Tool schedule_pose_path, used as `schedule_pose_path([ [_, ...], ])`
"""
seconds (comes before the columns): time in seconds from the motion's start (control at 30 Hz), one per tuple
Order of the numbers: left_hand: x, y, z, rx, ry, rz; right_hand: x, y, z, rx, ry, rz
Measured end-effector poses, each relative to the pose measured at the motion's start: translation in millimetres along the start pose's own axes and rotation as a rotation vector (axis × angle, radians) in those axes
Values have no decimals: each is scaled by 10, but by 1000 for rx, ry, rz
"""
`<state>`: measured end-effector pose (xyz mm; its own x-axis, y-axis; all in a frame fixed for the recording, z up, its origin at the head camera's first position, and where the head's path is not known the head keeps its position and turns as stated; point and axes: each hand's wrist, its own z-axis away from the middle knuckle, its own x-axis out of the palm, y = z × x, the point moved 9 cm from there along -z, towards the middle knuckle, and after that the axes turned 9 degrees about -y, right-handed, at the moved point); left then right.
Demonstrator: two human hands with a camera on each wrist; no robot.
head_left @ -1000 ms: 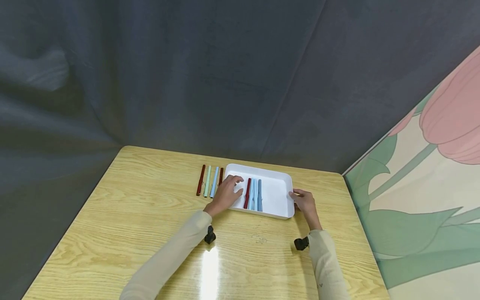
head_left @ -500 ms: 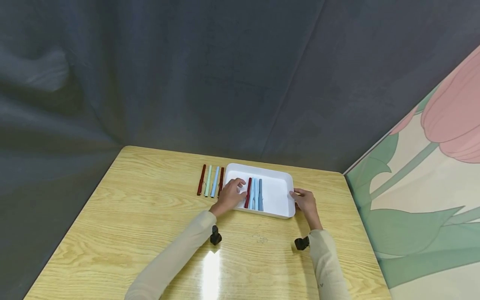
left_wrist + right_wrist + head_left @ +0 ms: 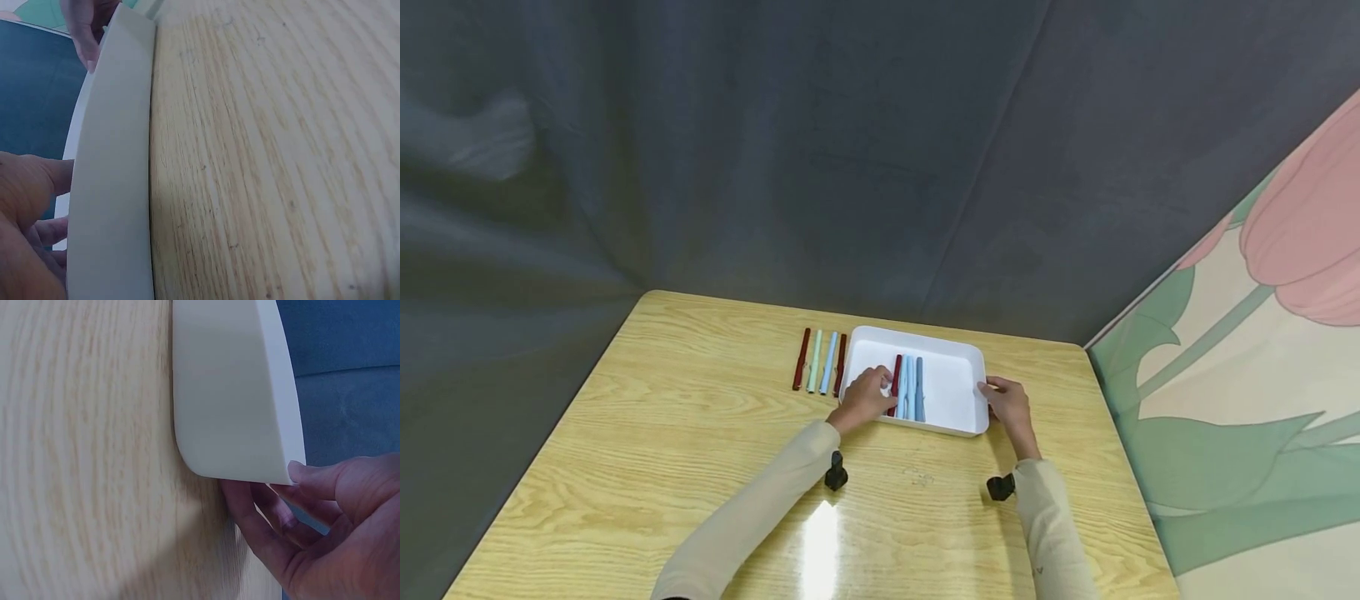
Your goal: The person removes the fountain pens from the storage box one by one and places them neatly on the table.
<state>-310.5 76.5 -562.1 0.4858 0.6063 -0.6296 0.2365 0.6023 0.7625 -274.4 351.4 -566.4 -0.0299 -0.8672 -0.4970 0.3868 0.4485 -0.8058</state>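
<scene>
A shallow white tray [image 3: 951,392] holds a close row of pens: a dark red pen [image 3: 898,367] at the left, light blue pens [image 3: 911,387] beside it, and a grey-blue pen [image 3: 920,387] at the right. My left hand [image 3: 865,396] reaches over the near wall, thumb and fingertips about the lower part of the dark red pen, seemingly pinching it. In the left wrist view the tray wall [image 3: 112,162] hides the fingertips. My right hand [image 3: 337,531] grips the tray's right end, thumb on the rim and fingers curled against the outside.
Left of the tray, a spaced row lies on the wooden table [image 3: 737,475]: a dark red pen [image 3: 801,360], a pale green pen [image 3: 814,362], a light blue pen [image 3: 828,364] and another dark red pen [image 3: 840,367]. A dark curtain [image 3: 820,167] hangs behind.
My left hand has moved right and slightly nearer, from the tray's left side to the dark red pen, its fingers closing in. The right hand and tray have stayed in place.
</scene>
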Motion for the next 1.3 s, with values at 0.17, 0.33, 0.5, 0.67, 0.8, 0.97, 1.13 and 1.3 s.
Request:
schedule_pose_path([
  [0.17,-11,-11,-7,-59,-16,-36,-18,-21,-10,-16,3,-8],
  [0.33,-66,-55,-8,-110,-12,-19,-37,-56,-19,-40,1,-1],
  [0.5,-111,-121,-2,-147,-31,154,-51,-59,-12,-28,4,-4],
  [0.67,-57,-181,22,-202,-111,338,-42,-42,-6,-21,4,-7],
  [0.8,-48,-200,11,-224,-147,377,-18,-31,-6,-31,-5,-20],
  [0.97,-57,-204,17,-241,-196,469,-5,-4,-6,-26,-13,-33],
  [1.13,-83,-179,32,-203,-197,546,-10,1,4,-19,-12,-32],
  [1.3,-124,-198,21,-143,-142,714,-1,-4,3,-16,-16,-29],
])
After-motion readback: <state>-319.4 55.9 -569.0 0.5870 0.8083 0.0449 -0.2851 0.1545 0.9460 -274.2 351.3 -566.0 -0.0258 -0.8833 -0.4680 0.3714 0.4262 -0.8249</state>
